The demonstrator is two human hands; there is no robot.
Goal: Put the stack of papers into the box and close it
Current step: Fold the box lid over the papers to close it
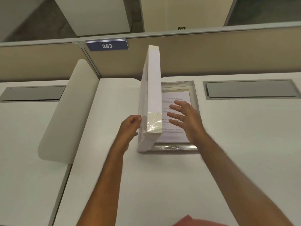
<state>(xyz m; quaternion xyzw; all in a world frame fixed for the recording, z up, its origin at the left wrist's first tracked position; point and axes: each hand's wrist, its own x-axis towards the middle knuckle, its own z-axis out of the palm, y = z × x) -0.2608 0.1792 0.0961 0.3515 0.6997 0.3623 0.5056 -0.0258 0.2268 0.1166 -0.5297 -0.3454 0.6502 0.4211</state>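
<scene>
Your stack of papers [175,115] already lies flat inside the box [194,95], which sits toward the far edge of the table [162,176], so the first half of the job looks done. What remains is the closing. The lid [150,88] stands nearly upright along the box's left side, hinged there and tipping slightly over the papers. Your left hand [129,128] is at the lid's near outer edge, its fingers [136,119] curled and touching that edge; whether they truly pinch it I cannot tell. Your right hand [184,118] hovers above the papers, fingers spread wide and holding nothing, palm turned toward the lid. Swing the lid down and press it shut.
</scene>
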